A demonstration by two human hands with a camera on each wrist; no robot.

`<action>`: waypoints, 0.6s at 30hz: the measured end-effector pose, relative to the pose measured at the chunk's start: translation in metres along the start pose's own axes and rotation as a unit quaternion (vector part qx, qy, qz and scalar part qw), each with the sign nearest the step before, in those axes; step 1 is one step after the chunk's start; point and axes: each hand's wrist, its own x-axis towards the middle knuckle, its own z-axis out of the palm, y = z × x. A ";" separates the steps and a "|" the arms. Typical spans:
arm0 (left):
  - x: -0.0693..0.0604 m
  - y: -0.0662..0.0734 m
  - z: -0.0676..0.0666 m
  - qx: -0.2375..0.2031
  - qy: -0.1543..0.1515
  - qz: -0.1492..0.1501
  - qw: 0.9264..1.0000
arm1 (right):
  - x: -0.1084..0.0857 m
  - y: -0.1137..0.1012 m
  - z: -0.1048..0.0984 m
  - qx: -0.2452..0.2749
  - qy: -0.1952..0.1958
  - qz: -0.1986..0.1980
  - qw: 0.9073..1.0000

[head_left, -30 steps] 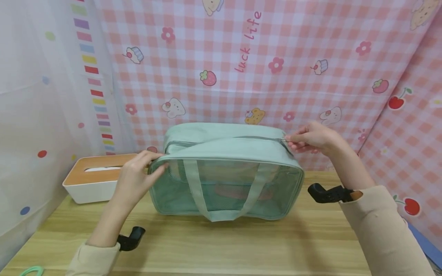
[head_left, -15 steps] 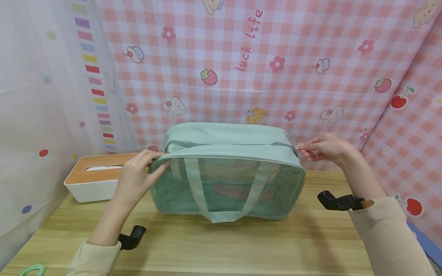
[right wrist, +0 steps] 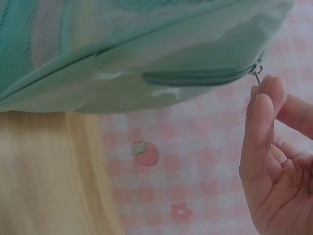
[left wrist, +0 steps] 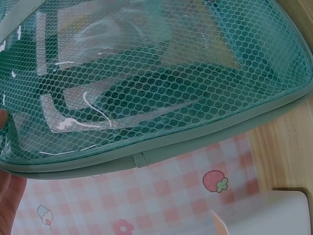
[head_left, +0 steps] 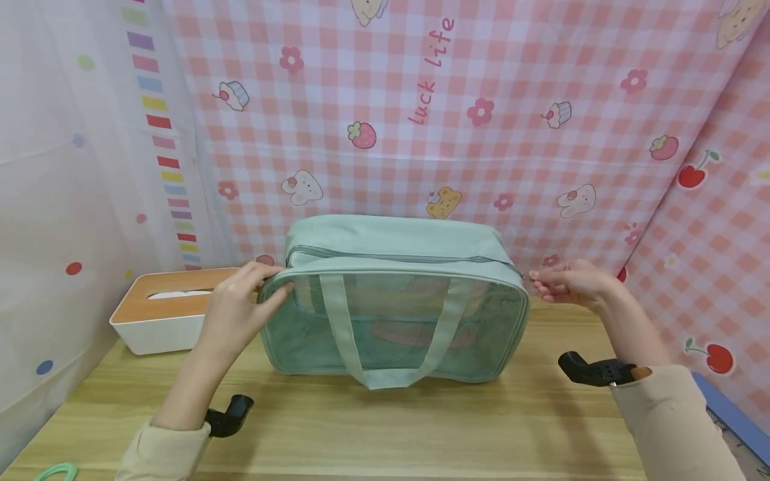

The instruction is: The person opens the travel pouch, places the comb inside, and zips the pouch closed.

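A mint-green bag with mesh-lined clear sides stands upright on the wooden table, its strap handle hanging down the front. Pinkish things show dimly through the panel. At the bag's upper left corner my left hand pinches the edge, thumb in front and fingers behind. My right hand is just off the bag's right end, where thumb and forefinger pinch the small metal zipper pull. The zipper runs along the top and down the right end. In the left wrist view, only bits of the left hand show.
A white tissue box with a wood-tone lid stands left of the bag. Part of a green loop lies at the front left. Pink checked cloth hangs close behind. A blue-edged item is at far right.
My right hand has drawn the zipper pull rightward and down around the bag's right end. The zipper line across the top now lies nearer the front. My left hand keeps its place.
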 end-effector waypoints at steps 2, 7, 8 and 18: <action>0.000 0.000 0.000 -0.001 0.000 -0.002 1.000 | 0.001 0.007 0.000 0.015 -0.006 0.000 1.000; 0.000 0.001 0.000 0.002 -0.003 -0.005 1.000 | 0.006 0.021 0.003 0.051 -0.026 -0.001 0.998; 0.000 0.001 0.000 0.002 -0.004 -0.005 1.000 | 0.007 0.023 0.004 0.056 -0.029 0.000 0.998; 0.002 0.000 0.003 0.006 -0.003 -0.016 1.000 | 0.013 0.031 0.012 0.045 0.000 0.005 0.999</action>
